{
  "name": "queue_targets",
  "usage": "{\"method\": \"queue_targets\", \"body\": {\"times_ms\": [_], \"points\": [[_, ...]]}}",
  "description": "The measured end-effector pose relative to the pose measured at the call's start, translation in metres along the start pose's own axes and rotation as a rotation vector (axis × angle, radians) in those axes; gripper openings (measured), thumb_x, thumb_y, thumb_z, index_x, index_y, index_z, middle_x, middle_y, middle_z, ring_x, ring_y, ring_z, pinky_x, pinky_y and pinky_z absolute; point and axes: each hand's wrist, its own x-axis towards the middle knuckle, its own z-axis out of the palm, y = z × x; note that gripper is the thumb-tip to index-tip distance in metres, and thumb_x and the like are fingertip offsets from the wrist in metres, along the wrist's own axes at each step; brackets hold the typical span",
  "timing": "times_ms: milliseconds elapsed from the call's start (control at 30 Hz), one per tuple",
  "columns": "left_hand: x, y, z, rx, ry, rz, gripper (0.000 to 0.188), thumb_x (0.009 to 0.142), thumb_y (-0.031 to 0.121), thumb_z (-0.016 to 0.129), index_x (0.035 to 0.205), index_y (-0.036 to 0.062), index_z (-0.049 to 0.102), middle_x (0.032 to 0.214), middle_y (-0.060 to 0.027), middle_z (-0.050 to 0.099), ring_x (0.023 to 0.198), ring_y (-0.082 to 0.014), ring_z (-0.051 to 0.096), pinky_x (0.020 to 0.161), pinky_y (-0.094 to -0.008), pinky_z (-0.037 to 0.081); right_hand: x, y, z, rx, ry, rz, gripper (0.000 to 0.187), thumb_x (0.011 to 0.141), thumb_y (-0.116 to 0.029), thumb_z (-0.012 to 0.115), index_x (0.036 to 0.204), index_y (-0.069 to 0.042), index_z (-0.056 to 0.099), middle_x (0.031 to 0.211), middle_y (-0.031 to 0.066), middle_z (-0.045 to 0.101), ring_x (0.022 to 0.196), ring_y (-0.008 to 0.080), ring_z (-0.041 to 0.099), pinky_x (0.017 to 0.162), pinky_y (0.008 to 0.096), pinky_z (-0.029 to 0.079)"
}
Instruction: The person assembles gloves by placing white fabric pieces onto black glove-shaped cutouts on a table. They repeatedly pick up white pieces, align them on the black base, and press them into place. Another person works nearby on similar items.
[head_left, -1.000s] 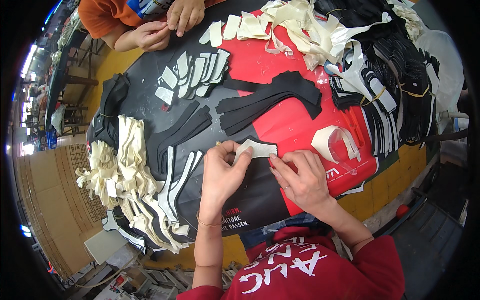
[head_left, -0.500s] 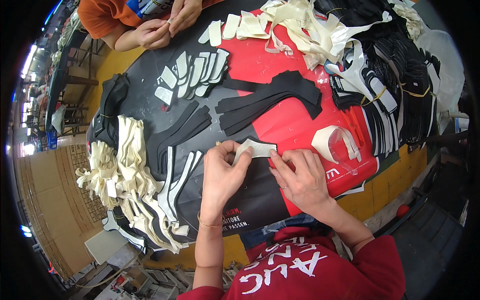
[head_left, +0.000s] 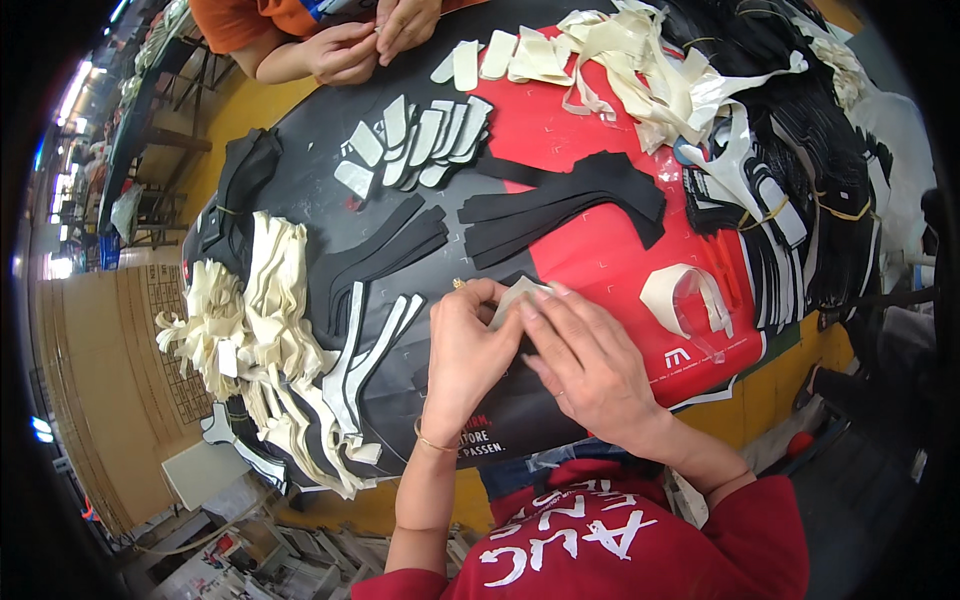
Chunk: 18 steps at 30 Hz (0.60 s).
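Between my two hands is a pale cut fabric piece (head_left: 513,297), mostly covered by fingers. My left hand (head_left: 466,345) pinches its left side between thumb and fingers. My right hand (head_left: 592,362) lies over its right side, with the fingers close together and pressing on it beside the left thumb. Beyond my hands, a fan of black fabric strips (head_left: 575,205) rests across the black and red parts of the table cover. Two white-faced, black-edged strips (head_left: 380,345) lie just left of my left hand.
White-faced tabs (head_left: 425,140) are piled farther back. Bundles of cream strips (head_left: 275,300) hang at the left edge. A curled cream band (head_left: 665,295) is at the right. Stacked black pieces (head_left: 790,190) fill the far right. Across the table, another person's hands (head_left: 375,42) work close together.
My right hand has moved left over the fabric piece and now hides much of it. The pale face that showed between my hands is largely covered. The whole view has shifted slightly.
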Motion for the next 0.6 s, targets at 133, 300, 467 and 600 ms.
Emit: {"method": "queue_targets", "body": {"times_ms": [133, 300, 467, 600], "points": [[0.001, 0.001, -0.004, 0.025, -0.028, -0.035, 0.019, 0.089, 0.011, 0.070, 0.087, -0.0083, 0.068, 0.061, -0.0019, 0.063, 0.054, -0.0007, 0.049, 0.047, -0.0222, 0.037, -0.001, 0.003, 0.016, 0.109, -0.042, 0.039, 0.071, 0.089, -0.022, 0.072, 0.151, -0.003, 0.041, 0.144, 0.0226, 0.052, 0.135, 0.0374, 0.050, 0.110, 0.0460, 0.044], [-0.005, -0.001, -0.008, -0.051, 0.063, -0.007, 0.017, 0.088, 0.010, 0.074, 0.088, -0.0067, 0.070, 0.062, -0.0096, 0.067, 0.052, -0.0098, 0.061, 0.053, -0.0259, 0.048, -0.007, 0.002, 0.019, 0.086, -0.083, 0.053, 0.071, 0.090, -0.022, 0.073, 0.149, 0.000, 0.042, 0.147, 0.0242, 0.049, 0.138, 0.0397, 0.047, 0.113, 0.0479, 0.040], [-0.006, -0.012, -0.011, -0.077, 0.087, -0.004, 0.019, 0.091, 0.011, 0.076, 0.088, -0.0066, 0.068, 0.067, -0.0031, 0.066, 0.058, -0.0050, 0.061, 0.053, -0.0191, 0.049, -0.006, 0.000, 0.018, 0.007, -0.128, 0.053, 0.067, 0.091, -0.027, 0.071, 0.145, 0.003, 0.046, 0.147, 0.0237, 0.050, 0.140, 0.0387, 0.046, 0.114, 0.0481, 0.038], [-0.003, -0.015, -0.007, -0.078, 0.127, -0.019, 0.020, 0.091, 0.012, 0.076, 0.086, -0.0066, 0.069, 0.067, -0.0030, 0.066, 0.057, -0.0052, 0.060, 0.052, -0.0192, 0.048, -0.005, -0.001, 0.019, -0.035, -0.158, 0.061, 0.069, 0.093, -0.030, 0.069, 0.150, -0.002, 0.043, 0.149, 0.0227, 0.049, 0.141, 0.0365, 0.044, 0.114, 0.0472, 0.038]]}}
